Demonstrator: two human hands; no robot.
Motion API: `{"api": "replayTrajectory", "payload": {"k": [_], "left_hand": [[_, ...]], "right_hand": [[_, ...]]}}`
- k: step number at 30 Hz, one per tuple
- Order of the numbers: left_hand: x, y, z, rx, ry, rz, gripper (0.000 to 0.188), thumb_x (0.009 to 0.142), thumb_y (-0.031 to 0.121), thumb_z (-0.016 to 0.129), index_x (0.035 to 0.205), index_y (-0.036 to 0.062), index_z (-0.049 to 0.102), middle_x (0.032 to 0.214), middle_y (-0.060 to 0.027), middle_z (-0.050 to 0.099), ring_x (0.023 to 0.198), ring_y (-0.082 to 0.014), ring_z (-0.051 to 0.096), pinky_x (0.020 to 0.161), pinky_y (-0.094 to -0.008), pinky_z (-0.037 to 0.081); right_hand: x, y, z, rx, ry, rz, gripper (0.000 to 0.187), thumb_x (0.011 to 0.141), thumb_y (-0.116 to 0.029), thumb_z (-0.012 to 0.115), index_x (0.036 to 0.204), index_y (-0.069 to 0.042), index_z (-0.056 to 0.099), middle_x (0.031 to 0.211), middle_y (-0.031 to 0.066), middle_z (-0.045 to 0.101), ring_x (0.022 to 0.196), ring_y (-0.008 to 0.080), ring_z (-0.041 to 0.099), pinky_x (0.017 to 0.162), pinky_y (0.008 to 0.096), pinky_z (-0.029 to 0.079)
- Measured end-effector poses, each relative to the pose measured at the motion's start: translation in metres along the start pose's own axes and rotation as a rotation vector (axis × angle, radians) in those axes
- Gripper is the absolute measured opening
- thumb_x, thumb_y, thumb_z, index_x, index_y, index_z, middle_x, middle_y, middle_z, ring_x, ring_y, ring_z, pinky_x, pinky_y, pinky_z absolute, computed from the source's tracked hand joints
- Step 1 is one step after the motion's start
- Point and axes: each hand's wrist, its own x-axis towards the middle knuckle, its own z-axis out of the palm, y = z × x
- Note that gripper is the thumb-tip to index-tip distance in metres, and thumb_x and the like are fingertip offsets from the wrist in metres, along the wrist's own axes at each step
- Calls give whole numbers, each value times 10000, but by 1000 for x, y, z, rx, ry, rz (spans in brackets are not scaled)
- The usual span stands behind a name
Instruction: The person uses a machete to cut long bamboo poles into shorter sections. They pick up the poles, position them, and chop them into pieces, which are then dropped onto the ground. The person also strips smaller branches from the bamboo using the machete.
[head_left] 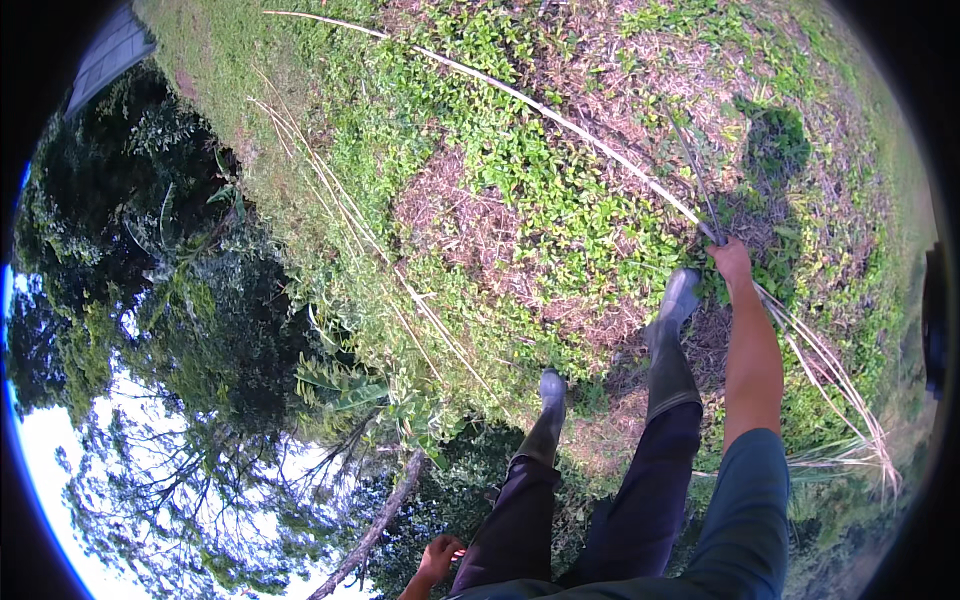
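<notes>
My right hand [733, 262] is closed around a bundle of long dry stalks. One long pale stalk [560, 120] curves from that hand toward the far left. A thinner, darker strip [692, 163] also juts forward from the grip; I cannot tell whether it is a stalk or a blade. Behind the hand, several thin pale stalks [822, 350] trail back toward the right to a drooping, frayed end. Low by my left thigh, my left hand [436, 560] hangs with fingers loosely bent and nothing visible in them.
My grey rubber boots [680, 295] stand among low green plants [500, 110] and dry brown litter [455, 205]. More long stalks [375, 245] lie on the ground to the left. Dark trees [220, 310] and a leaning trunk [385, 515] stand farther left. A grey roof [108, 55] shows at far left.
</notes>
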Motion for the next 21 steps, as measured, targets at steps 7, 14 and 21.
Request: {"api": "replayTrajectory", "payload": {"k": [7, 14, 21], "left_hand": [[-22, 72, -10, -151, -28, 310, 220, 883, 203, 561, 949, -5, 589, 871, -93, 650, 810, -167, 640, 757, -303, 523], [-44, 187, -16, 83, -25, 889, 205, 898, 191, 552, 986, 6, 566, 827, -61, 629, 760, -158, 594, 737, -288, 486], [-160, 392, -6, -575, -491, 1071, 502, 925, 382, 550, 1200, -13, 408, 1195, -189, 520, 1135, -299, 518, 990, -472, 406]], "right_hand": [[-204, -7, -66, 51, 379, -277, 283, 743, -284, 700, 736, -29, 579, 596, 144, 558, 547, 306, 552, 559, 418, 446], [-440, -51, -223, 132, 596, -160, 312, 739, -302, 730, 704, -47, 554, 517, 83, 510, 466, 236, 503, 506, 383, 417], [-672, -101, -319, 0, 913, -220, 311, 736, -356, 720, 757, -85, 569, 566, 120, 586, 524, 339, 595, 556, 445, 478]]}}
